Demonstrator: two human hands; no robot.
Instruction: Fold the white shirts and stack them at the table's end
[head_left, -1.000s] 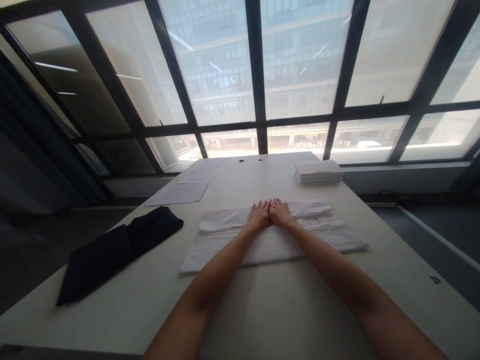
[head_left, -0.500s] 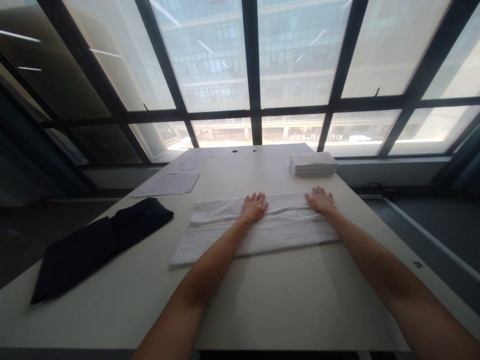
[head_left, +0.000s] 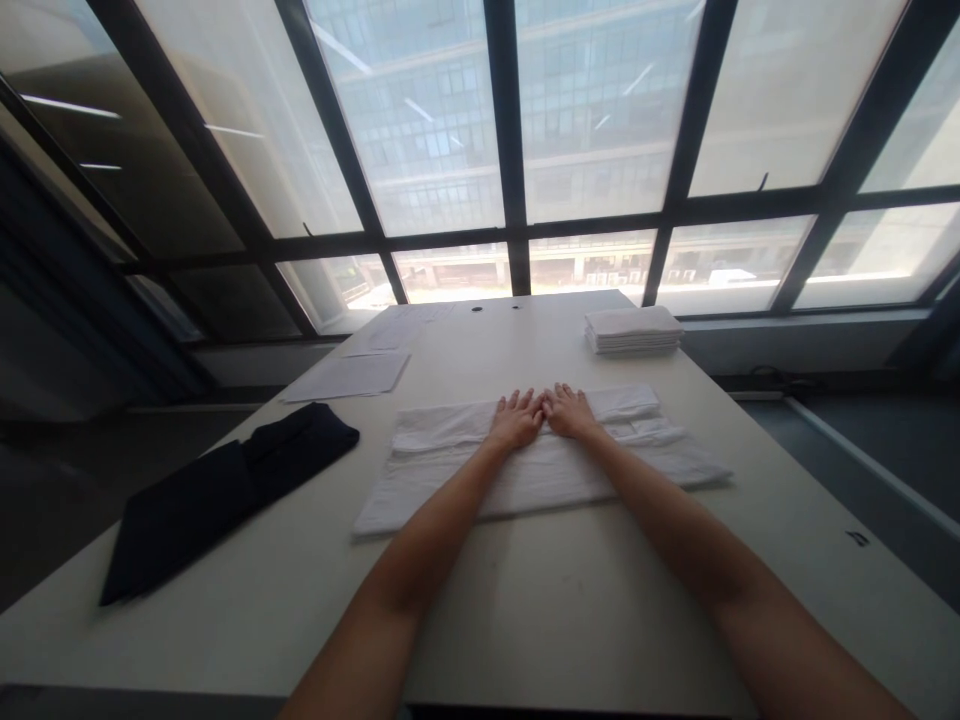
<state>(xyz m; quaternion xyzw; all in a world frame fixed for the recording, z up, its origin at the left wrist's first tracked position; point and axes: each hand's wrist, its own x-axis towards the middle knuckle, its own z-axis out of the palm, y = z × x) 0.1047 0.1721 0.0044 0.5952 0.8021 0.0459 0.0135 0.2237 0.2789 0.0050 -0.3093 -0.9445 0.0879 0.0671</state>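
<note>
A white cloth (head_left: 450, 478) lies spread across the table in front of me, its far part folded over toward me in a wrinkled strip. Flat on that strip, near its middle, rests my left hand (head_left: 517, 418) with the fingers spread. My right hand (head_left: 570, 411) lies right beside it, palm down and fingers stretched out, the two hands touching or nearly so. Neither hand grips the fabric. What is under the palms is hidden.
A stack of folded white cloths (head_left: 634, 330) sits at the far right of the white table (head_left: 495, 620). Folded dark cloth (head_left: 225, 500) lies at the left, with sheets of paper (head_left: 349, 375) behind it. Tall windows (head_left: 592, 110) stand beyond the table.
My right hand has slid left along the white cloth, from its right part to beside my left hand. The left hand stays at about the same spot. The view has shifted slightly.
</note>
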